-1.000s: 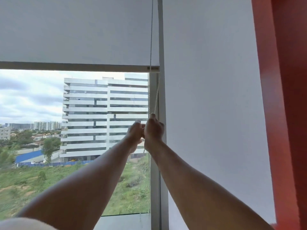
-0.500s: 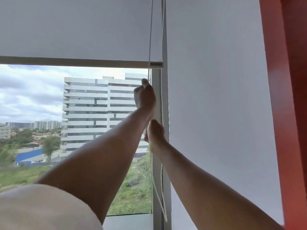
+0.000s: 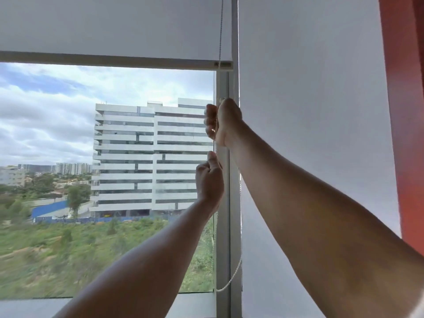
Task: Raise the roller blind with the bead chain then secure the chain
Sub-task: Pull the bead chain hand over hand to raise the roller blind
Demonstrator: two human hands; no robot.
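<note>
A white roller blind (image 3: 110, 26) covers the top of the window, and its bottom bar (image 3: 114, 60) hangs about a fifth of the way down the view. The bead chain (image 3: 220, 31) drops along the window frame post (image 3: 223, 226) and loops near the sill. My right hand (image 3: 226, 122) is the upper one, closed around the chain just below the bar. My left hand (image 3: 210, 177) sits lower, fingers pinched on the same chain.
A second white blind (image 3: 309, 134) fully covers the pane to the right. A red wall edge (image 3: 403, 111) runs down the far right. The window sill (image 3: 195, 304) lies at the bottom. Outside the glass stands a white building (image 3: 149, 157).
The hands have swapped heights: my left hand came down along the chain from near the bar, and my right hand went up to grip above it. The blind's bar keeps about the same height.
</note>
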